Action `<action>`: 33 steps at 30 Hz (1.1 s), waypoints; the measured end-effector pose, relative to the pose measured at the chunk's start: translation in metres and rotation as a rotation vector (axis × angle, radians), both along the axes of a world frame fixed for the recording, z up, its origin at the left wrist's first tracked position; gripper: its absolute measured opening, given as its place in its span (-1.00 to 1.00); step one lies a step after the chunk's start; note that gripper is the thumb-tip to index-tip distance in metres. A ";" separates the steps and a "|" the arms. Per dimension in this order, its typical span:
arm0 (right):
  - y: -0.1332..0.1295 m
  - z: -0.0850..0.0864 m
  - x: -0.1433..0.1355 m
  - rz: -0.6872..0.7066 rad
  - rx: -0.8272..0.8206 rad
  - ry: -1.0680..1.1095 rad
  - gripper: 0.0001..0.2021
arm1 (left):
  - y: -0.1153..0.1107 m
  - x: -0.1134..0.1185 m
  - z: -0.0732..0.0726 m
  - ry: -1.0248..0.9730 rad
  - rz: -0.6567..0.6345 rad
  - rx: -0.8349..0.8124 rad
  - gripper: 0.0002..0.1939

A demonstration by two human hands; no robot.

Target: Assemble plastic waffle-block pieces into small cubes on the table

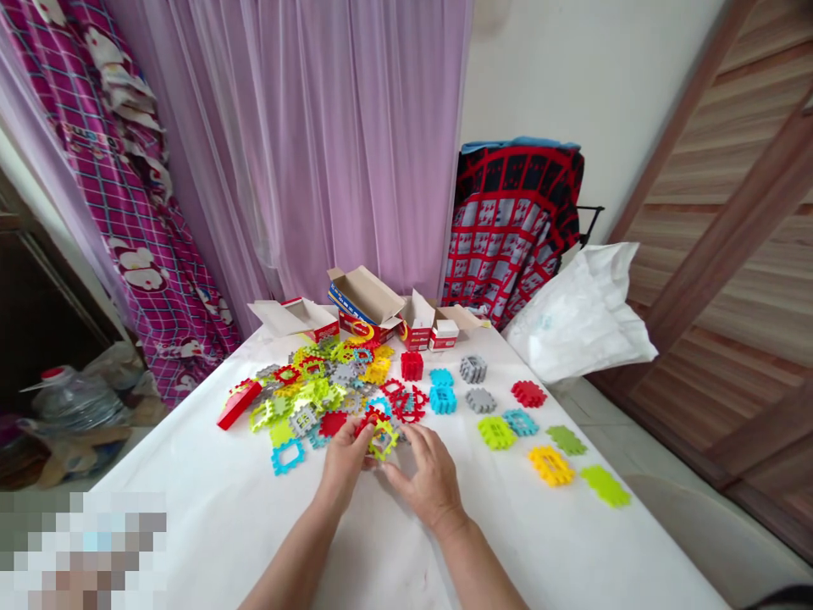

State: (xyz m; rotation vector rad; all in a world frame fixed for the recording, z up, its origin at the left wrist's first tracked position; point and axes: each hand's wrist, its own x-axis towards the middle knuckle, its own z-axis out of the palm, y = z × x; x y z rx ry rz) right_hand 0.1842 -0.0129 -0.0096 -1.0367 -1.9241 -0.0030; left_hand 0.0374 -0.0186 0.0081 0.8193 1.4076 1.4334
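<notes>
The landmark is the heap of mixed-colour plastic pieces with toothed edges (311, 396) on the white-covered table (209, 517). The yellow-green toothed plastic piece with an open centre (384, 441) is located at the near right edge of the heap, above the table surface. The left hand (344, 455) grips this piece between thumb and fingers at its left side. The right hand (432, 479) is open, fingers slightly spread, just right of the same piece; contact between its fingertips and the piece cannot be determined.

A light-blue square toothed frame (288, 457) lies at the near edge of the heap. A red block-shaped item (239, 404) rests tilted at its left end. Right of the heap stand a red stack (412, 366), a blue stack (443, 401) and a grey stack (473, 368) of toothed pieces. Farther right lies a yellow toothed piece with openings (551, 466). Opened cardboard boxes (367, 298) stand behind the heap. A white bag (581, 313) is well to its right.
</notes>
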 end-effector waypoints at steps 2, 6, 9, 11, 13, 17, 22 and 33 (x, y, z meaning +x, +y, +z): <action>-0.002 0.000 -0.001 -0.015 -0.021 -0.035 -0.51 | 0.001 0.001 -0.002 -0.024 0.002 -0.002 -0.54; -0.004 0.001 -0.006 -0.042 -0.044 -0.065 -0.53 | 0.003 0.004 -0.008 -0.023 -0.008 0.003 -0.50; -0.002 -0.002 -0.005 -0.051 -0.052 -0.057 -0.55 | 0.003 0.002 -0.011 -0.001 -0.023 -0.008 -0.51; 0.000 -0.005 -0.002 -0.078 -0.054 -0.035 -0.56 | 0.003 -0.002 -0.014 0.058 -0.016 0.003 -0.51; 0.002 -0.007 0.003 -0.119 -0.050 -0.005 -0.58 | 0.003 -0.008 -0.018 0.260 0.014 0.096 -0.54; 0.004 -0.006 0.011 -0.184 -0.060 0.063 -0.63 | 0.003 -0.016 -0.021 0.794 0.084 0.395 -0.63; 0.000 -0.002 0.018 -0.213 -0.042 0.106 -0.59 | -0.003 -0.013 -0.013 0.846 -0.001 0.418 -0.68; -0.007 -0.001 0.013 -0.144 -0.027 0.033 -0.56 | -0.005 0.002 -0.005 0.184 -0.174 0.043 -0.55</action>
